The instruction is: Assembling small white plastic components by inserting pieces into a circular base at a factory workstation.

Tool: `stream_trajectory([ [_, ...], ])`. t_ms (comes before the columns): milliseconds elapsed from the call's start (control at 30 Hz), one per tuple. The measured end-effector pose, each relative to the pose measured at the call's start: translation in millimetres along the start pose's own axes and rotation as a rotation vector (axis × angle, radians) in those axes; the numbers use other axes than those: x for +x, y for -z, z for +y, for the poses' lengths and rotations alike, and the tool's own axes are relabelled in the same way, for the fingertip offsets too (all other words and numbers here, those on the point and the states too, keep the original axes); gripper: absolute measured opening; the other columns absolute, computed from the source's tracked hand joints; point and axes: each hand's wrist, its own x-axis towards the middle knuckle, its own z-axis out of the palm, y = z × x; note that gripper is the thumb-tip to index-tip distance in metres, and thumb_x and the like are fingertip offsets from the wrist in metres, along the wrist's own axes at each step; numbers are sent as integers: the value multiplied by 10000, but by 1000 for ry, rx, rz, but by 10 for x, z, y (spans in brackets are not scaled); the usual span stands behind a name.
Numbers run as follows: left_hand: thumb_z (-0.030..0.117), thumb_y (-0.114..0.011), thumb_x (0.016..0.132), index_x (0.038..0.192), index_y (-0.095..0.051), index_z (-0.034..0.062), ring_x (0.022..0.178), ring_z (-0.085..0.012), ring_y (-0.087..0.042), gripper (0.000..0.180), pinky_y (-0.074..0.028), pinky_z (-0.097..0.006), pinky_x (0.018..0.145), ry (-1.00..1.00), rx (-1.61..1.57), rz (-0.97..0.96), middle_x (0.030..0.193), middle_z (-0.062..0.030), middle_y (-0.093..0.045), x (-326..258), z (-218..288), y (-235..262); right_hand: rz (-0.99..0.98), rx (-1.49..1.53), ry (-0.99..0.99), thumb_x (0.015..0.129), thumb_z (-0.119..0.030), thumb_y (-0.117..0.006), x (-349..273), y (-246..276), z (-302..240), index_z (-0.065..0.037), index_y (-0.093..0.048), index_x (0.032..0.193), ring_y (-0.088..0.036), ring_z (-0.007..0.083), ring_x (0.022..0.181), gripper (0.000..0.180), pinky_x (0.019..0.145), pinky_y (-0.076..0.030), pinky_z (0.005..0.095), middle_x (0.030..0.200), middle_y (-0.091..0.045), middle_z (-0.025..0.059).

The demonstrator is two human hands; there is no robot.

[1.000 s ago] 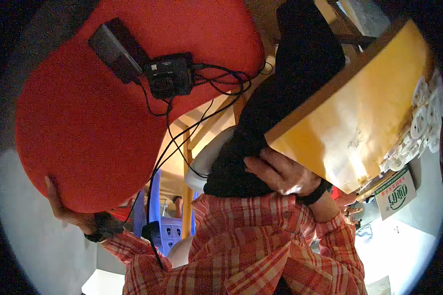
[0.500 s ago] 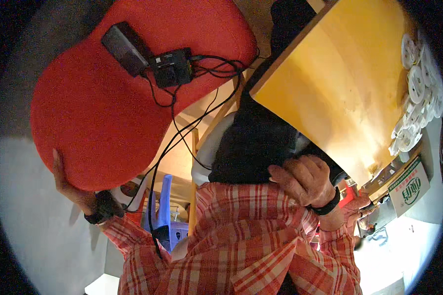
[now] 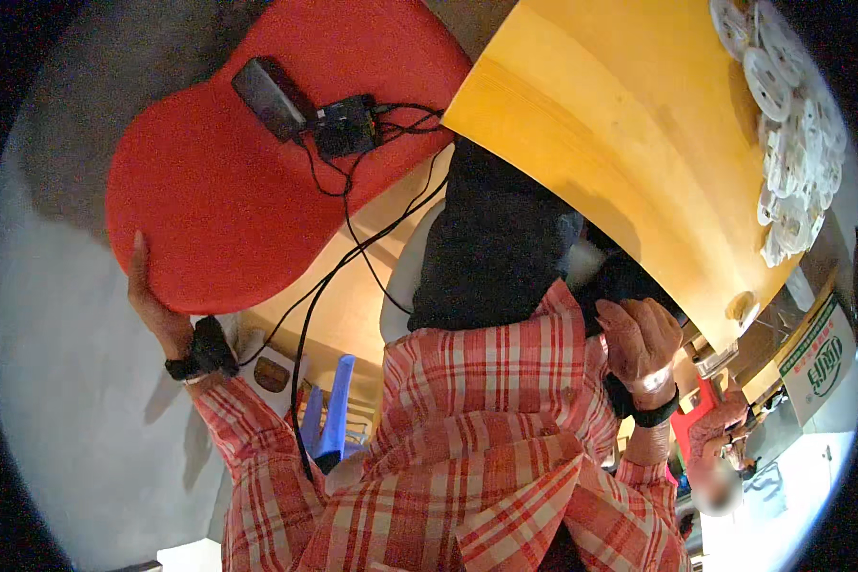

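Gripping the near rim of a red seat (image 3: pixel 257 181), the left hand (image 3: pixel 157 305) curls its fingers (image 3: pixel 139 255) over the edge; the seat's long axis runs up and right, away from the hand. Right of it a yellow bench (image 3: pixel 639 143) carries white discs (image 3: pixel 791 114). The right hand (image 3: pixel 639 338), loosely curled, rests on dark cloth (image 3: pixel 491 248) under the bench. A black box (image 3: pixel 345 126) and cables lie on the seat.
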Motion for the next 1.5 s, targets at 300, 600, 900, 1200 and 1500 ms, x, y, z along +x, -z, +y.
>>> stream_trajectory([
  [300, 226, -641, 802, 1157, -540, -34, 1095, -225, -521, 451, -402, -357, 944, -2, -59, -201, 1187, -135, -546, 110, -30, 119, 69, -22, 37, 672, -83, -671, -301, -86, 89, -60, -610, 915, -523, 213, 605, 252, 507, -433, 334, 696, -510, 54],
  [600, 126, -673, 734, 935, -639, -8, 943, -228, -589, 244, -440, -351, 882, 45, 2, -320, 1014, -117, -629, 236, -141, 326, 98, -22, 12, 695, -56, -654, -524, -150, 309, -43, -581, 865, -522, 232, 589, 185, 508, -429, 330, 672, -494, 67],
  [900, 98, -670, 717, 870, -647, 7, 926, -200, -582, 179, -424, -330, 887, -39, -43, -304, 971, -81, -631, 11, -266, 333, 88, 26, 57, 707, -52, -647, -493, -313, 336, -42, -578, 842, -527, 244, 586, 151, 511, -440, 337, 653, -478, 75],
  [1200, 75, -645, 719, 856, -645, -13, 907, -193, -587, 162, -426, -321, 873, -66, -96, -391, 945, -97, -643, 96, -218, 333, 19, 33, 55, 680, -60, -598, -435, -332, 354, -59, -584, 870, -546, 249, 629, 191, 541, -461, 353, 678, -489, 79],
  [1500, 68, -636, 714, 829, -638, -21, 933, -197, -580, 145, -423, -324, 880, -252, 88, -510, 932, -110, -636, 313, 113, -143, -53, 21, 69, 710, -45, -615, -456, -389, 394, -45, -563, 841, -523, 264, 600, 141, 523, -442, 359, 658, -468, 88],
])
